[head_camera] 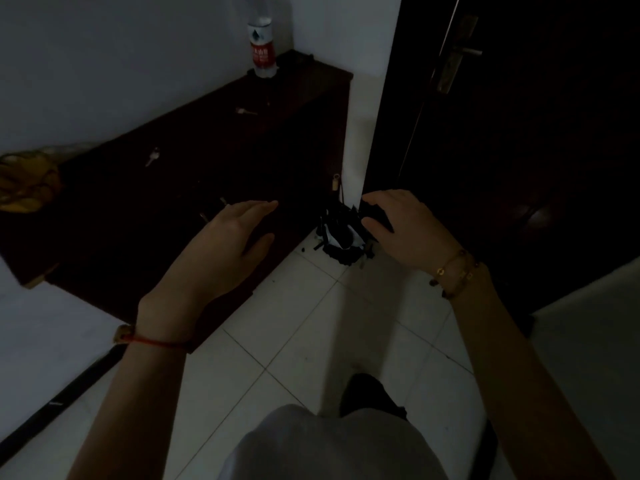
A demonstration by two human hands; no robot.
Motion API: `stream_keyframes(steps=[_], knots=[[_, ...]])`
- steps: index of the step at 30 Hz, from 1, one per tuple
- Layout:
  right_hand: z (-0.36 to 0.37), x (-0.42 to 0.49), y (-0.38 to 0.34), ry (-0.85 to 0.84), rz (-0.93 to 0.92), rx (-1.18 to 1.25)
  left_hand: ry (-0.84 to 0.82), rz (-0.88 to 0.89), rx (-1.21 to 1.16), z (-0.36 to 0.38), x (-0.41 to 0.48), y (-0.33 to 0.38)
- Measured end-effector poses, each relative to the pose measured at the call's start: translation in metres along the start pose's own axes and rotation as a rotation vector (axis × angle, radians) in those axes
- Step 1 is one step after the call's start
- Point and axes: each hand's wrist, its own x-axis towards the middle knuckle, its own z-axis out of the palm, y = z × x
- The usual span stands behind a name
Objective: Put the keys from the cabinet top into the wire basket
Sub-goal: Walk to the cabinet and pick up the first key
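Keys (152, 156) scattered on cabinet top (180, 168); left hand (225, 244) fingers spread, empty; I'd pinch nearest key (204, 217); right hand (398, 226) curled, contents unclear.

A plastic water bottle (262, 39) with a red-and-white label stands upright at the far end of the scene, toward 12 o'clock, against a pale wall (104, 64). At 9 o'clock lies a yellowish bundle (27, 181) (its material cannot be made out in the dim light). A dark door (519, 150) fills the 2 o'clock region, carrying a metal lever handle (464, 51). White floor tiles (311, 323) occupy the 6 o'clock area, and a dark clutter (341, 237) rests on them near centre.
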Motion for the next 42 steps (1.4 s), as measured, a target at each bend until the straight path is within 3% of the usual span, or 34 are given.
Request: stream_keyframes(steps=[9,22,31,42], knots=[[0.003,0.115,0.041,-0.042,-0.098,0.062,0.014,-0.131,-0.013,0.006,0.088,-0.017],[-0.045,0.304,0.101,-0.078,-0.348,-0.003,0.161,-0.3,-0.045,0.005,0.234,-0.018],[-0.019,0.372,0.124,-0.241,-0.401,0.0,0.132,-0.437,-0.052,0.019,0.275,-0.041],[0.017,0.472,0.119,-0.274,-0.453,0.001,0.143,-0.487,-0.05,0.028,0.336,-0.114]])
